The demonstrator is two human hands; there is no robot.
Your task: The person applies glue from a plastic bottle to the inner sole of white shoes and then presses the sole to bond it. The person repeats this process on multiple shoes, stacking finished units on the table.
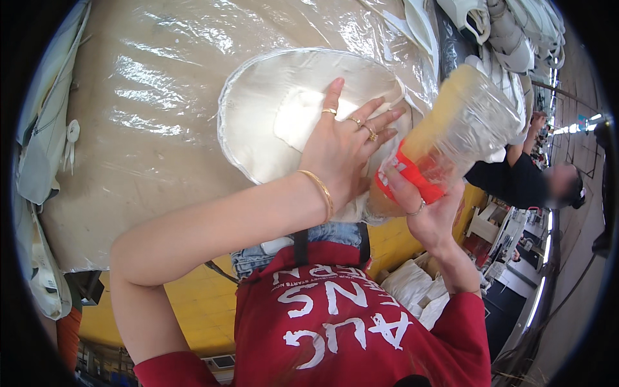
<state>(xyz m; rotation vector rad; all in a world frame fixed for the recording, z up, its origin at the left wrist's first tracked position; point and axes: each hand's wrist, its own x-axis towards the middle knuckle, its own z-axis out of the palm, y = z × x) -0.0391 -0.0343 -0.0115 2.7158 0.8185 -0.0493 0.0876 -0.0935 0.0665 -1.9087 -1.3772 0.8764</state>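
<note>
On the plastic-covered table lies a rounded cream fabric piece [255,116] with a stitched, raised edge. A paler white patch [293,119] sits on its middle. My left hand [345,138], with rings and a bangle, rests on the fabric with its fingers stretched out and spread. My right hand [429,203] is wrapped round a clear plastic bottle [471,119] with a red band and yellowish contents. The bottle is tilted over the fabric's right side, close to my left fingers. Its lower end is partly hidden by my hands.
Shiny clear plastic [155,84] covers the table. White shaped pieces [48,142] lie along its left side, and more white pieces [516,32] are piled at the far right. Another person [516,177] in dark clothes is on the right. White bundles [416,284] stand on the yellow floor [161,309].
</note>
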